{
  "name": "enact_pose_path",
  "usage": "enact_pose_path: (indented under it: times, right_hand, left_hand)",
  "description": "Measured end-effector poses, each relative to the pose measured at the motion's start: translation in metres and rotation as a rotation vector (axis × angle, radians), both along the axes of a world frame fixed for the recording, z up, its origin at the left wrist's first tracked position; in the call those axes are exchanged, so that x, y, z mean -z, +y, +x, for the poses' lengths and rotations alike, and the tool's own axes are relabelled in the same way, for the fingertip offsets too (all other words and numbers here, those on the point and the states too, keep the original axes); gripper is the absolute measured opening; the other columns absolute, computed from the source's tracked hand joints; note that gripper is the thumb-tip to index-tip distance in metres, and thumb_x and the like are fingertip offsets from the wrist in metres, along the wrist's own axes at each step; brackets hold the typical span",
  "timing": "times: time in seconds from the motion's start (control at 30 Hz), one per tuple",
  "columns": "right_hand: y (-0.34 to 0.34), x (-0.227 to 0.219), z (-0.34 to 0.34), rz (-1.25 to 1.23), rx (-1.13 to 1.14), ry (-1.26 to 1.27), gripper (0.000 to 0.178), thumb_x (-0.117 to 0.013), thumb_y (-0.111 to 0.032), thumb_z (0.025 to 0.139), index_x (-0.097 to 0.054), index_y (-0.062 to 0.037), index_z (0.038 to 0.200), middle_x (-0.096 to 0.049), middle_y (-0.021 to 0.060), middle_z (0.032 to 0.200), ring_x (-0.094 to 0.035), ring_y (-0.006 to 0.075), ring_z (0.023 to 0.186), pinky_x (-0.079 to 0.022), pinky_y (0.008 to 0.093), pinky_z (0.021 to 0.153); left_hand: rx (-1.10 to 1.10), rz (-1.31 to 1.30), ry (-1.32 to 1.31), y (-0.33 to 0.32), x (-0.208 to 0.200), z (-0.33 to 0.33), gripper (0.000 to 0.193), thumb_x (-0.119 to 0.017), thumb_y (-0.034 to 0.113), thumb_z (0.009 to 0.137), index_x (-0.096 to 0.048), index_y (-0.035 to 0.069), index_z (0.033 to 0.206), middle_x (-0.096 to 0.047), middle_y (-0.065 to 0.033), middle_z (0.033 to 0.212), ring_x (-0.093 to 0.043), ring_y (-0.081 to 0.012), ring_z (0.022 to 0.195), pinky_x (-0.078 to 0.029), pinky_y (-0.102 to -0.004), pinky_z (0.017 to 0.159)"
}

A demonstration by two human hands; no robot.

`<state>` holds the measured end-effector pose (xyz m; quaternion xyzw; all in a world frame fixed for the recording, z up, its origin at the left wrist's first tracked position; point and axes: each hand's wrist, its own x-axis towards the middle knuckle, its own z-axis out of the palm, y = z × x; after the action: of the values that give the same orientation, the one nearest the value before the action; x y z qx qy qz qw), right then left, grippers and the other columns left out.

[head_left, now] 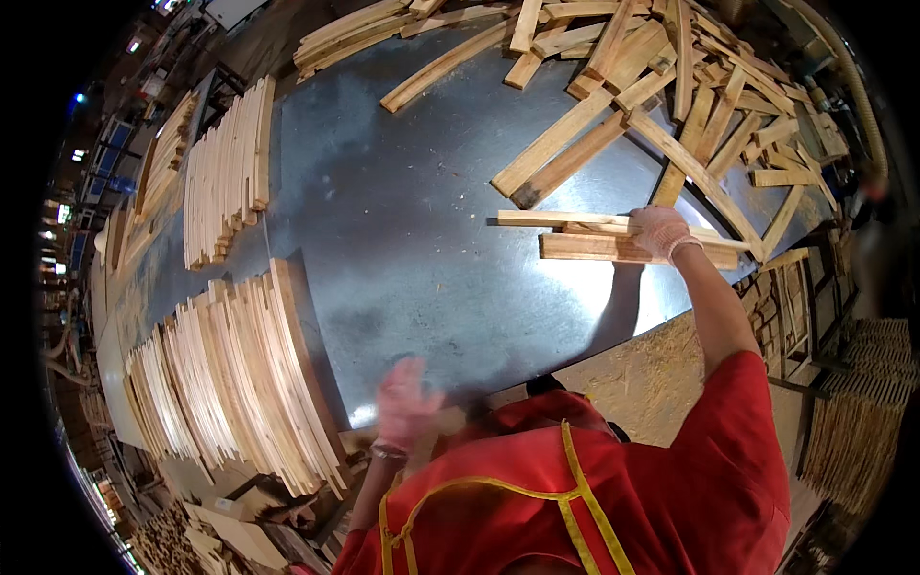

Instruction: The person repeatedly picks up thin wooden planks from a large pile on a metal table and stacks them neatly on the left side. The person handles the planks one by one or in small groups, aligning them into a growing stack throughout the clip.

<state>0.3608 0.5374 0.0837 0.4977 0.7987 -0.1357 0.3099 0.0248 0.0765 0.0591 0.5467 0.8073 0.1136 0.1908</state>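
Observation:
At the right of the metal tabletop (402, 240), my right hand (661, 233) in a pale knitted glove is closed over a small bundle of wooden slats (585, 247). The slats lie side by side, roughly level across the table, their left ends sticking out past my fingers. My left hand (404, 404), also gloved, is over the near edge of the table and smeared by motion, so its fingers cannot be made out. The nearest thing to it is a row of slats standing close together (240, 364) on the left.
Loose wooden pieces (661, 105) lie in a jumbled heap at the far right. A second row of slats (228, 172) is at the far left. Stacked slats (858, 412) stand on the floor at right, and sawdust (637, 383) covers the ledge near me.

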Motion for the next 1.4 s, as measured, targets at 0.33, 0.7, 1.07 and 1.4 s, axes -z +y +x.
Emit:
enact_pose_path:
  times: [0.33, 0.7, 1.07, 1.4]
  right_hand:
    - [-0.082, 0.037, 0.038, 0.155, -0.226, 0.413, 0.085, -0.076, -0.020, 0.076, -0.044, -0.0099, 0.154, -0.063, 0.0158, 0.130, -0.058, 0.0377, 0.126, -0.044, 0.0499, 0.112]
    - [-0.133, 0.054, 0.033, 0.024, -0.263, 0.259, 0.088, -0.070, -0.011, 0.080, -0.036, -0.0062, 0.161, -0.055, 0.0230, 0.146, -0.054, 0.0431, 0.133, -0.044, 0.0509, 0.115]
    - [-0.255, 0.066, -0.114, 0.142, -0.339, 0.440, 0.115, -0.081, -0.014, 0.073, -0.016, -0.0128, 0.168, -0.053, 0.0303, 0.139, -0.058, 0.0498, 0.125, -0.051, 0.0505, 0.104]
    - [-0.272, 0.026, -0.350, -0.824, 0.277, 1.081, 0.092, -0.077, -0.005, 0.084, -0.028, -0.0034, 0.162, -0.063, 0.0150, 0.125, -0.065, 0.0230, 0.107, -0.057, 0.0346, 0.091]
  left_hand:
    - [0.184, -0.145, -0.065, 0.047, -0.011, 0.072, 0.065, -0.075, 0.039, 0.086, -0.057, 0.010, 0.141, -0.059, -0.0134, 0.142, -0.058, -0.0356, 0.128, -0.046, -0.0481, 0.106]
    - [0.114, -0.203, -0.125, 0.005, 0.003, 0.056, 0.061, -0.074, 0.038, 0.084, -0.060, 0.011, 0.137, -0.064, -0.0122, 0.125, -0.065, -0.0340, 0.112, -0.052, -0.0461, 0.094]
    - [-0.046, 0.048, -0.315, -0.052, 0.023, 0.024, 0.054, -0.070, 0.035, 0.086, -0.061, 0.007, 0.131, -0.064, -0.0170, 0.126, -0.066, -0.0358, 0.115, -0.054, -0.0479, 0.095]
    - [-0.441, 0.017, -0.552, -0.101, 0.016, -0.045, 0.080, -0.070, 0.052, 0.090, -0.047, 0.014, 0.157, -0.046, -0.0268, 0.159, -0.048, -0.0450, 0.144, -0.042, -0.0470, 0.118]
